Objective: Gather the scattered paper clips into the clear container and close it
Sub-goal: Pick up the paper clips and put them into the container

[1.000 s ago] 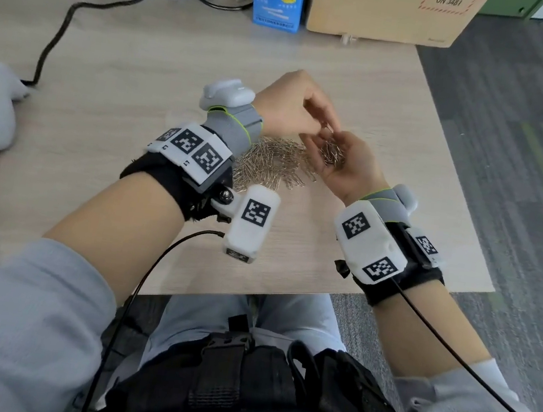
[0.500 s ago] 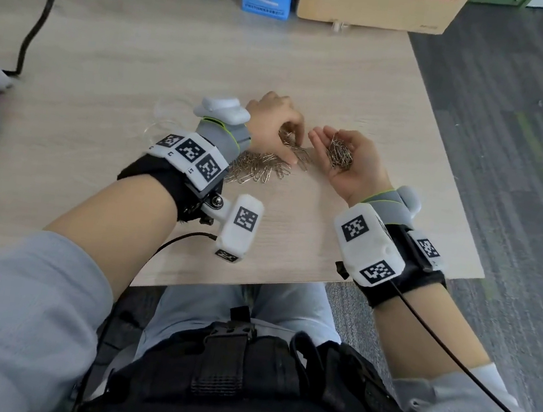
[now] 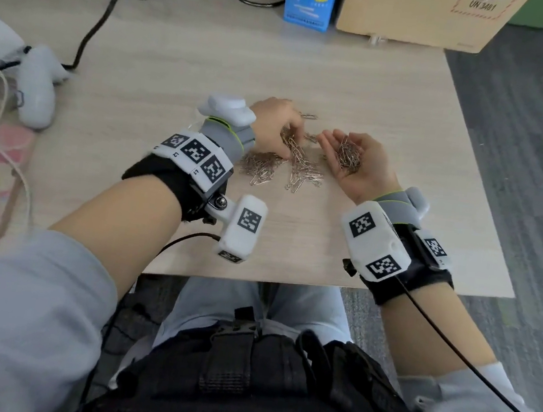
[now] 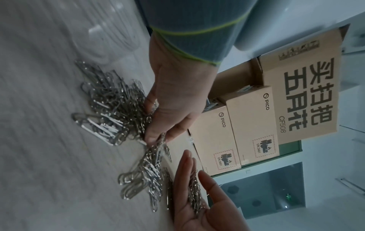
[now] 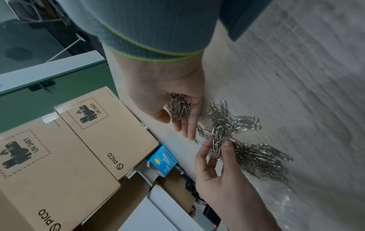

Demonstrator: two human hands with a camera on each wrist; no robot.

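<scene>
Paper clips [image 3: 285, 168] lie in a shiny heap on the wooden desk [image 3: 364, 90], between both hands. Left hand [image 3: 273, 126] is palm down on the heap w/ fingers bent, pinching a few clips between thumb & fingertips [image 5: 227, 146]. Right hand [image 3: 359, 169] is palm up just beside it, fingers nearly straight, w/ a small bunch of clips [image 5: 179, 106] lying in the palm. Clear container [image 4: 110, 31] sits on the desk near the heap, behind the left wrist; blurry, can't tell if its lid is on. Blue box [image 3: 309, 1] & cardboard boxes [image 3: 423, 13] stand at the far edge.
</scene>
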